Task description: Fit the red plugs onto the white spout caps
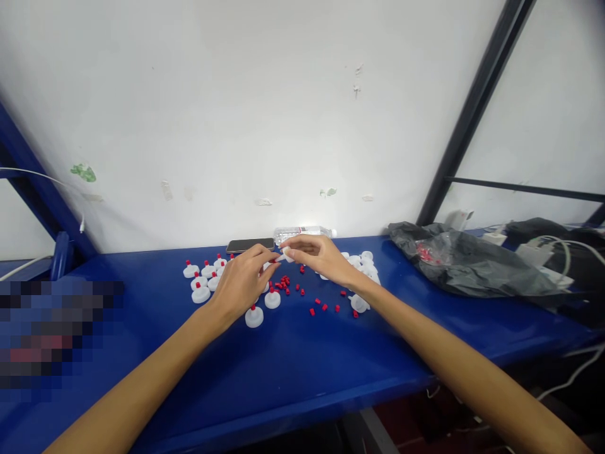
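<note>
Above the middle of the blue table, my two hands meet fingertip to fingertip. My right hand [316,255] pinches a white nozzle cap [287,252], its spout turned to the left. At the end of that spout, my left hand [243,274] is closed on a small red tip cap [276,260], mostly hidden by the fingers. Loose red tip caps [285,282] lie scattered below the hands. White nozzle caps with red tips [201,292] stand upright around my left hand. Beyond my right forearm is a pile of white nozzle caps [367,268] without red tips.
A phone [250,245] and a clear plastic bottle [305,232] lie along the wall. On the right, a dark plastic bag [472,268] carries a clear bag with red pieces [432,249]. The blue table's front edge [293,410] runs below my forearms.
</note>
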`<state>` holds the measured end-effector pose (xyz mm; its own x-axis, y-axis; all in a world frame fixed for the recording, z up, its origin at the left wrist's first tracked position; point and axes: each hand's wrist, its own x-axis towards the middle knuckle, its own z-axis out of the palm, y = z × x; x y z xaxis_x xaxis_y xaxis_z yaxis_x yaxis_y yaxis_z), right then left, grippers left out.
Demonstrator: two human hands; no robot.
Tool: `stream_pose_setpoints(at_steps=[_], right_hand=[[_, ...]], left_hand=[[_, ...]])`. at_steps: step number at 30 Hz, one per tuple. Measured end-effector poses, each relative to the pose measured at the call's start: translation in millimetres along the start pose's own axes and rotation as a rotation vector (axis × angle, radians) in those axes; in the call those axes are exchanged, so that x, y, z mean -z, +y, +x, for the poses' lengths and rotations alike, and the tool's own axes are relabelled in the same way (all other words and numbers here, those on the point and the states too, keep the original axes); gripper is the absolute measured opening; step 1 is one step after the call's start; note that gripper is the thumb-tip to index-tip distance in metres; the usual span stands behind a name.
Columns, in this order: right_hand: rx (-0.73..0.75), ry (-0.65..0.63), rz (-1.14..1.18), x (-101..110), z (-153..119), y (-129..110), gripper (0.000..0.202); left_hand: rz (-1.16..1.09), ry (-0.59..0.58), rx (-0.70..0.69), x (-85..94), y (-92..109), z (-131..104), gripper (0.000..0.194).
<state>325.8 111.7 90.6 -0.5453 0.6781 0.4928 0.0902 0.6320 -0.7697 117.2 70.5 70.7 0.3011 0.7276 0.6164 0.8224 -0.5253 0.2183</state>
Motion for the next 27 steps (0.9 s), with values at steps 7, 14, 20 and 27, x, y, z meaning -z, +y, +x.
stream_pose_setpoints(at_steps=[7, 14, 20, 27], right_hand=[[0.004, 0.004, -0.014, -1, 0, 1, 0.028], [-0.03, 0.062, 0.024, -6, 0, 4, 0.034], [-0.057, -0.018, 0.117, -1, 3, 5, 0.03], [-0.038, -0.035, 0.148, -6, 0, -1, 0.034]], left_hand=[[-0.075, 0.09, -0.017, -4.1, -4, 1, 0.026], [-0.039, 0.125, -0.031, -4.1, -6, 1, 0.024], [0.132, 0.043, -0.076, 0.7, -7, -2, 0.025], [0.124, 0.115, -0.198, 9.3, -6, -4, 0.026]])
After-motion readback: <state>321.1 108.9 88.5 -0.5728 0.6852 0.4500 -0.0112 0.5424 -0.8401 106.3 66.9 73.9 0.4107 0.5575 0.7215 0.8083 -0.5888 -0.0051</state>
